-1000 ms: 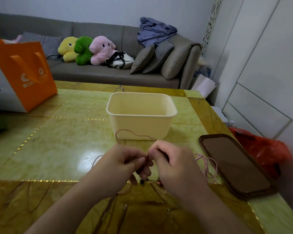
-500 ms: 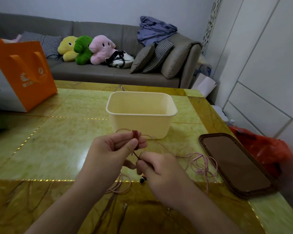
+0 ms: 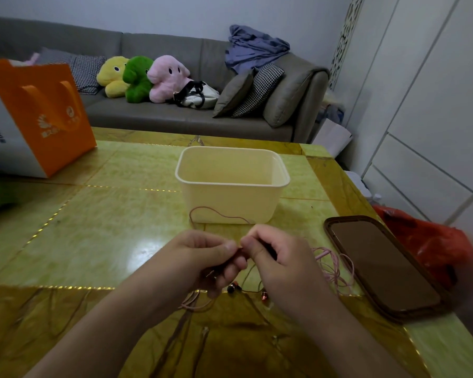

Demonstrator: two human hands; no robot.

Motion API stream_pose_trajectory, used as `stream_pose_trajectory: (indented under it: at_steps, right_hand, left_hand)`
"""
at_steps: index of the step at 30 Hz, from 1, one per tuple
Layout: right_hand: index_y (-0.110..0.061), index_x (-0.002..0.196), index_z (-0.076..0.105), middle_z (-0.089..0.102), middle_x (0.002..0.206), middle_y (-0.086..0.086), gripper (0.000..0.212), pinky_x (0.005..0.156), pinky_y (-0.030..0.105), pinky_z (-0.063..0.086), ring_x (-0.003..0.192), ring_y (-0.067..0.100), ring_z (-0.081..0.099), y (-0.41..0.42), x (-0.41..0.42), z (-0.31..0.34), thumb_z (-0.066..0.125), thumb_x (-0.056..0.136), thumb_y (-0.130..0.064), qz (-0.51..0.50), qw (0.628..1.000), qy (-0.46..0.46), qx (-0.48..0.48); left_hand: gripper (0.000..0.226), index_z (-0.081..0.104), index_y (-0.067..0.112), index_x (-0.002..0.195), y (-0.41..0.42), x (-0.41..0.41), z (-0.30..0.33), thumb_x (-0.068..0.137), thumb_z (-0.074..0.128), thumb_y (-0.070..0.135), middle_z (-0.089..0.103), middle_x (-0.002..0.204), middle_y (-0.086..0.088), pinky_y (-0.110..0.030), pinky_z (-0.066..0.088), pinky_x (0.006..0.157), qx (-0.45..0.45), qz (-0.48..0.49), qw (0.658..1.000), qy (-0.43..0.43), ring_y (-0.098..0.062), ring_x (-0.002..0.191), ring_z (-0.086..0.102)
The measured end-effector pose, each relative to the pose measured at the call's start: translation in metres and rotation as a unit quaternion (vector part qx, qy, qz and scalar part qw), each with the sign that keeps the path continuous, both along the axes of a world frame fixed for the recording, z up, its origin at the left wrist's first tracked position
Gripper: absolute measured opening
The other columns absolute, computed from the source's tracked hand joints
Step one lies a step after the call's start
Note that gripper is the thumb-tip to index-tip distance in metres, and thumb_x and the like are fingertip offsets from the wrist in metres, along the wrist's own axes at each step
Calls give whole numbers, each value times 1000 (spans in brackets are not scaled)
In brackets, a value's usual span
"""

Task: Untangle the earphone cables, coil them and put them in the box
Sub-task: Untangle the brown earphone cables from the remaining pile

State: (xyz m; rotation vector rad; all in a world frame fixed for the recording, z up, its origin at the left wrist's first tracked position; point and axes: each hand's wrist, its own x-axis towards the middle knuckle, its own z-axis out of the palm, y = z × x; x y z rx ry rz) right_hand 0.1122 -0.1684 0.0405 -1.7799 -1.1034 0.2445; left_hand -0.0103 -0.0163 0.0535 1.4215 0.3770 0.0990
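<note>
Landmark: cream rectangular plastic box (image 3: 231,186), standing on the green-and-gold glossy table (image 3: 93,214).
Change: both hands lower from box-wall height and meet just in front of the box.
Left hand (image 3: 202,257): fingertips pinch the thin dark-red earphone cable (image 3: 216,212); half a second ago they held it higher.
Right hand (image 3: 276,257): fingers curled, pinching the same cable, touching the left fingertips.
Cable position: one loop arcs against the box front; earbuds lie nearer the person.
Pink earphone cable (image 3: 336,266): heaped to the box's right-front, unmoved.
Task meaning: untangling continues; box empty.
</note>
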Motion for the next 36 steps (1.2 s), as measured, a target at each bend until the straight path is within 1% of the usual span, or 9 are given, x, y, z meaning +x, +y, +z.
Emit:
stream_pose_trajectory:
  at_steps: [4,10,14,17,19,22,25,30,36]
  right_hand:
    - [-22,82,67,52,61,-8,25,54,28,34,58,4,41,2,5,-3,62,107,-25,-6,999,52,-12]
    - [-21,99,73,75,81,-1,21,56,19,39,56,2,53,6,-5,-3,55,109,-19,39,995,56,-75]
    - [-20,94,73,72,70,1,23,66,33,50,65,11,63,8,-6,-1,56,109,-23,43,994,68,-76]
    - [-19,95,75,60,60,-1,22,59,24,45,59,8,55,6,-4,-2,58,108,-22,64,989,113,-76]
    - [-18,96,76,55,59,-4,21,58,19,41,57,6,50,5,-1,-3,59,108,-22,71,986,125,-86]
    - [-19,95,77,54,60,-3,26,62,31,41,59,12,50,6,0,-5,58,107,-31,93,980,136,-115]
    - [-16,91,77,55,61,4,34,65,38,40,61,21,47,6,-1,-9,55,104,-37,121,969,168,-137]
    - [-3,77,72,53,56,4,50,56,21,37,53,12,45,4,8,-3,48,97,-41,139,961,198,-138]
    - [-12,65,56,38,55,4,50,50,28,24,49,18,31,-6,30,2,54,106,-40,115,945,293,-88]
  left_hand:
    - [24,80,0,90,1,3,0,91,65,19,65,73,-11,-22,44,47,-106,78,988,-81,-14,61,60]
    - [28,78,-3,106,0,7,-4,89,67,16,78,102,-20,-22,54,52,-119,163,970,-132,-21,87,76]
    - [29,76,-1,111,1,7,-3,91,66,17,79,110,-20,-24,57,55,-127,212,956,-156,-22,95,78]
    - [28,76,1,112,4,6,-5,92,65,18,79,111,-18,-26,61,66,-121,235,951,-162,-22,98,78]
    - [27,75,0,112,6,7,-6,93,64,15,78,110,-20,-35,63,82,-129,248,945,-170,-24,98,77]
    - [26,72,-4,113,4,9,-3,94,62,12,76,105,-18,-49,58,100,-178,254,929,-202,-25,95,76]
    - [20,71,-1,108,3,8,1,100,56,9,73,98,-13,-47,61,95,-220,246,915,-232,-20,87,73]
    - [19,74,2,104,12,7,0,101,56,9,72,95,-10,-36,62,84,-223,269,906,-237,-16,79,70]
    - [20,76,2,99,21,6,0,101,57,6,74,94,-11,-34,63,84,-198,312,896,-245,-17,77,71]
